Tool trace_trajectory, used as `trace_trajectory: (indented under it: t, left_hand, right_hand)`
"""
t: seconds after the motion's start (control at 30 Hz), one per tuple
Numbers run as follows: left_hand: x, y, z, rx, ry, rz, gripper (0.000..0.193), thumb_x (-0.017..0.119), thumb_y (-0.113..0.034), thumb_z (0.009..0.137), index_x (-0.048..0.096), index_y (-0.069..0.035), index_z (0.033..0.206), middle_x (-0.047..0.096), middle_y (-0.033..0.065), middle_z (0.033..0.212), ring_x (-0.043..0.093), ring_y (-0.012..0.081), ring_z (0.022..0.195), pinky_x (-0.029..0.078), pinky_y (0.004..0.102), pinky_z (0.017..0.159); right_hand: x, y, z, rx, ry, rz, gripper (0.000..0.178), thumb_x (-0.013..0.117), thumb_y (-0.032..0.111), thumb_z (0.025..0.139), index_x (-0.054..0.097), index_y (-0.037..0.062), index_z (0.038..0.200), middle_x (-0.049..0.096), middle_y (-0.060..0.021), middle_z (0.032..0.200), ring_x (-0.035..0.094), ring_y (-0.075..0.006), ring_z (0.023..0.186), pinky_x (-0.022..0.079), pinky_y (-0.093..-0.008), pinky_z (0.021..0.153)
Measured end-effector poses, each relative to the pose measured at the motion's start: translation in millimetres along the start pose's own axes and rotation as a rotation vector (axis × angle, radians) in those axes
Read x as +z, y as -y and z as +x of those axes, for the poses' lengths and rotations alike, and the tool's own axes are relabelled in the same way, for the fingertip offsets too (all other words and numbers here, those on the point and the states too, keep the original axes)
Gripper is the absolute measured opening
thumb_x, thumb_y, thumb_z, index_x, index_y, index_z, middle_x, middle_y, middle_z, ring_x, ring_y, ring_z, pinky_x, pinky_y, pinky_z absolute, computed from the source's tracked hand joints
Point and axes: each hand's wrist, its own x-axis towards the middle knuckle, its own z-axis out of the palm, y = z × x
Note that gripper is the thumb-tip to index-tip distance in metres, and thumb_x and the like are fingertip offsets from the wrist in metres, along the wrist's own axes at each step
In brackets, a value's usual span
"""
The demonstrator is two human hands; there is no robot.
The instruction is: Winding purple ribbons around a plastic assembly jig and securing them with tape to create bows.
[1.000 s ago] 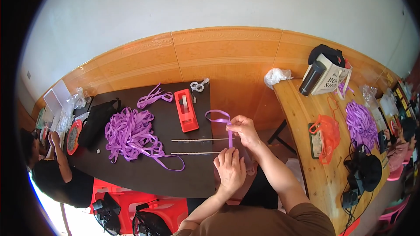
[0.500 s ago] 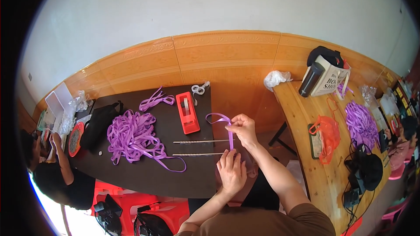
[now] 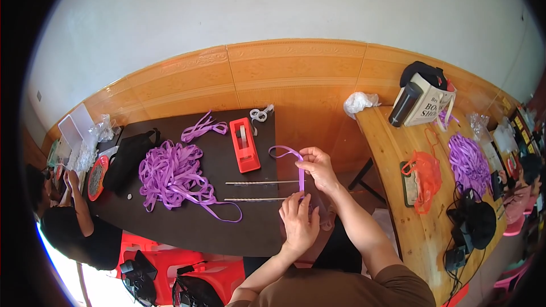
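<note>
The person wears a brown cloth top (image 3: 324, 289) at 6 o'clock. Its short sleeve (image 3: 402, 278), between 4 and 5 o'clock, leaves the right forearm (image 3: 364, 222) bare. Black cloth trousers (image 3: 343, 248) appear near 5 o'clock. The right hand (image 3: 318, 171) is bare, too.

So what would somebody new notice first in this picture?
Probably the big tangled heap of shiny purple ribbon on the dark flat table, left of centre. Then the boxy bright red tape dispenser, right of the heap. By the table's right edge, the person's bare left hand and right hand hold a narrow purple ribbon strip.
</note>
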Motion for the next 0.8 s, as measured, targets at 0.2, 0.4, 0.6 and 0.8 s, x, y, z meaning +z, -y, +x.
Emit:
trace_trajectory:
  t: [0.2,0.4,0.6,0.8]
  left_hand:
    - [-60.6,-19.4,3.7,-0.298,0.220,-0.556,0.036,0.066,-0.004,0.076,0.058,0.001,0.110,0.058,0.0151,0.105,0.058,0.0225,0.094,0.048,0.0304,0.077]
    - [-30.6,61.9,83.7,-0.216,0.244,-0.273,0.024,0.061,-0.013,0.077,0.061,0.005,0.093,0.063,0.0216,0.082,0.064,0.0324,0.077,0.051,0.0369,0.069]
    - [-10.0,83.2,141.1,-0.673,0.781,-0.488,0.013,0.060,-0.006,0.079,0.064,0.005,0.085,0.063,0.0090,0.063,0.063,0.0175,0.055,0.044,0.0246,0.044]
    - [4.2,94.1,139.4,-0.828,0.765,-0.782,0.006,0.064,0.003,0.076,0.064,0.005,0.082,0.063,0.0112,0.066,0.061,0.0181,0.051,0.040,0.0227,0.038]
  right_hand:
    - [-5.7,0.0,6.1,0.067,0.040,0.012,0.028,0.067,-0.003,0.072,0.057,0.0047,0.097,0.060,0.0010,0.073,0.055,-0.0052,0.062,0.037,-0.0168,0.052]
    - [0.2,-2.1,11.9,0.109,0.044,0.073,0.026,0.066,-0.004,0.072,0.056,0.0043,0.095,0.057,0.0015,0.069,0.051,-0.0048,0.055,0.036,-0.0169,0.048]
    - [2.2,-1.0,10.9,0.075,0.042,0.121,0.022,0.064,-0.004,0.072,0.057,0.0038,0.091,0.062,-0.0017,0.073,0.053,-0.0060,0.055,0.038,-0.0177,0.047]
    - [-9.9,-4.6,11.9,0.074,0.013,0.069,0.017,0.065,-0.004,0.072,0.060,0.0020,0.087,0.064,-0.0046,0.074,0.060,-0.0094,0.062,0.043,-0.0194,0.051]
